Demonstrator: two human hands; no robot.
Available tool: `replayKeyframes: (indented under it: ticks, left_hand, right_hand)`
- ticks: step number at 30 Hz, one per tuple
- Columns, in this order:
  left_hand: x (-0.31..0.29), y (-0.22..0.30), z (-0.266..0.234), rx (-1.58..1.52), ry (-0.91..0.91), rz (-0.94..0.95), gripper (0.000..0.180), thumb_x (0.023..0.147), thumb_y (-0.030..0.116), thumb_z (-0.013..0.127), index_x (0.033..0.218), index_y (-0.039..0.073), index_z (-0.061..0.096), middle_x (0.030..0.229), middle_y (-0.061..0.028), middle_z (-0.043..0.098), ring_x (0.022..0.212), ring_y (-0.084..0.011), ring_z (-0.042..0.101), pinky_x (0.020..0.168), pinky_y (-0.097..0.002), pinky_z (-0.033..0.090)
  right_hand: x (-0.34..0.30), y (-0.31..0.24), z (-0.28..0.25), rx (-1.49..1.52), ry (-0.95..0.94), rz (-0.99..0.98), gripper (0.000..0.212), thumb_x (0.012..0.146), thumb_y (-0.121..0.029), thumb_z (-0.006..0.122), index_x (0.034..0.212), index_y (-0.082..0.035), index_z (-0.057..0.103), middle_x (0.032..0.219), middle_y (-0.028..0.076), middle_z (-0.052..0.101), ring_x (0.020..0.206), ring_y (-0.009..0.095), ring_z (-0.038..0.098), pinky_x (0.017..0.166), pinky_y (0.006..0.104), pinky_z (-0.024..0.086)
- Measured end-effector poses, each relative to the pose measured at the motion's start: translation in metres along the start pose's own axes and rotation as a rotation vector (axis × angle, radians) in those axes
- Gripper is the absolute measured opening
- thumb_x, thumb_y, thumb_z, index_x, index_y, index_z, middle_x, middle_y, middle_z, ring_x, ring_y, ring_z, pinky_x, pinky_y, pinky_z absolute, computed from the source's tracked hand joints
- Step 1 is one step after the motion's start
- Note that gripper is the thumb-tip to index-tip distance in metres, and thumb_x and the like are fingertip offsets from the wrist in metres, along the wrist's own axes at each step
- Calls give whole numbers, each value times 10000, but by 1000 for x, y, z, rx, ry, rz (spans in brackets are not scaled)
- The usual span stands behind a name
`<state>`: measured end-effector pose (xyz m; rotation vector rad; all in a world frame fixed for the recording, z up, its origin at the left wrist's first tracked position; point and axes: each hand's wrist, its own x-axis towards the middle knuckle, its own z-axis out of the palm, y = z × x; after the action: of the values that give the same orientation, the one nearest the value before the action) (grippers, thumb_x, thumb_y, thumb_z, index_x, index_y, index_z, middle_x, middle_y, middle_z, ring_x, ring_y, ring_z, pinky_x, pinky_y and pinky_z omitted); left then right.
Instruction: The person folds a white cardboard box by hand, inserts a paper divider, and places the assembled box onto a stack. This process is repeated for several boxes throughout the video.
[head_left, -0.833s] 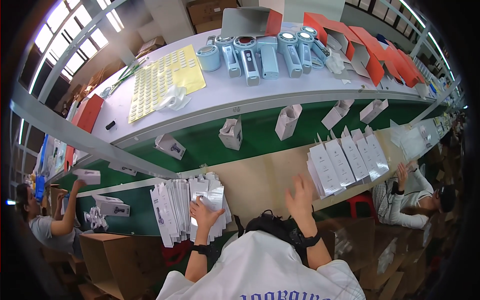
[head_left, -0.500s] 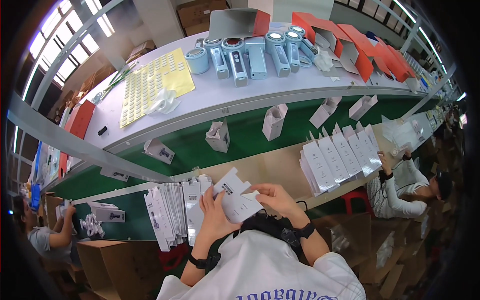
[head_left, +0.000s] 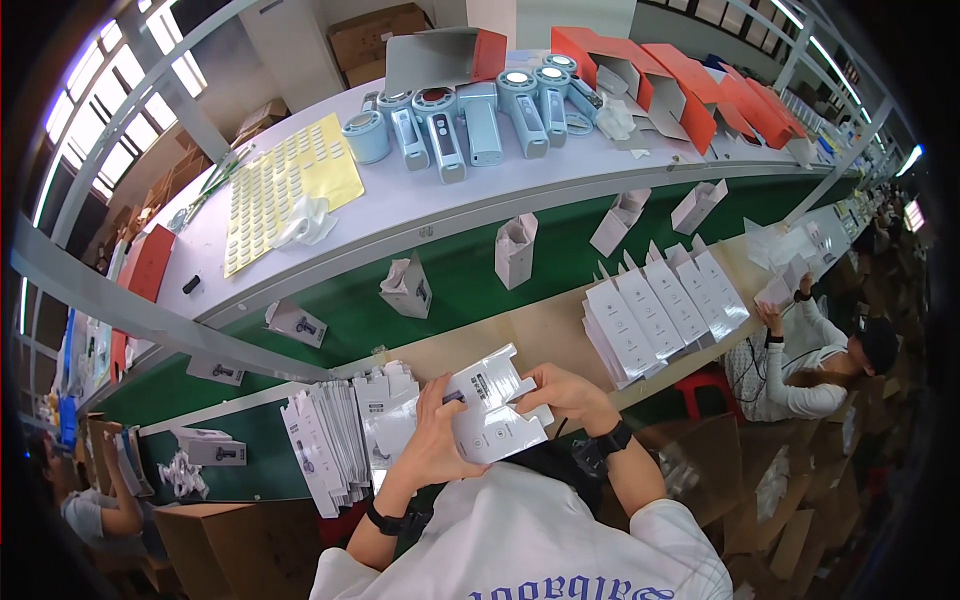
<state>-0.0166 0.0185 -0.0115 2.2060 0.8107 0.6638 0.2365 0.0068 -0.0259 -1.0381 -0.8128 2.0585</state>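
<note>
A white carton (head_left: 495,425) with small printing and a picture on it is in front of my body, partly unfolded, with its end flaps sticking out. My left hand (head_left: 436,442) grips its left side, fingers over the printed face. At the upper right flaps, my right hand (head_left: 568,393) has its fingers bent and closed on the carton's edge; the fingertips are partly hidden. Just left of my left hand stand flat folded white cartons (head_left: 325,440) in a packed row, with a few more (head_left: 388,405) leaning beside them.
Erected white cartons (head_left: 665,310) stand in a row on the bench to the right, near a co-worker (head_left: 800,350). Open cartons (head_left: 515,250) rest on the green belt ahead. Pale blue handheld devices (head_left: 443,140) and orange boxes (head_left: 690,95) occupy the shelf. A metal post (head_left: 150,310) slants at left.
The carton in my hands has turned more face-up and opened wider, showing more of its panels. My view has shifted slightly. The co-worker at right now holds up a white box.
</note>
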Motion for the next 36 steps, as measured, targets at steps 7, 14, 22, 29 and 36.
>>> replayKeyframes:
  ticks: [7,14,22,29,36]
  left_hand:
    - [5,-1,-3,17,-36,13,997,415,247,877,1216,133,294,1371,-301,243,1269,-501,252,1055,-574,226]
    - [6,10,3,182,-34,28,996,446,226,868,1263,108,311,1366,-298,261,1238,-500,293,1032,-589,249]
    - [17,1,36,337,496,-247,828,558,145,821,1258,-11,405,1322,-286,298,1164,-439,371,1000,-526,305]
    - [30,21,38,-220,362,6,626,763,53,640,1266,-51,282,1278,-200,392,1149,-303,431,1030,-378,294]
    - [47,36,18,-746,318,-231,512,837,72,560,1259,4,279,1303,-172,386,1191,-265,406,1042,-373,289]
  right_hand:
    - [1,-2,6,-15,13,-30,346,701,-14,703,1027,82,638,948,108,672,831,145,630,768,284,492]
    - [1,-1,11,-550,194,-74,375,786,-138,706,1083,70,612,920,116,670,822,173,638,772,301,500]
    - [-7,15,53,627,5,-394,652,921,-320,575,1404,-7,268,1259,147,503,1166,233,491,1023,365,363]
    - [2,22,65,241,363,-742,582,906,-154,514,1404,-10,250,1356,112,385,1273,195,364,1073,350,272]
    - [-1,31,75,28,403,-808,595,875,-126,492,1412,-3,266,1363,118,388,1272,197,369,1077,337,261]
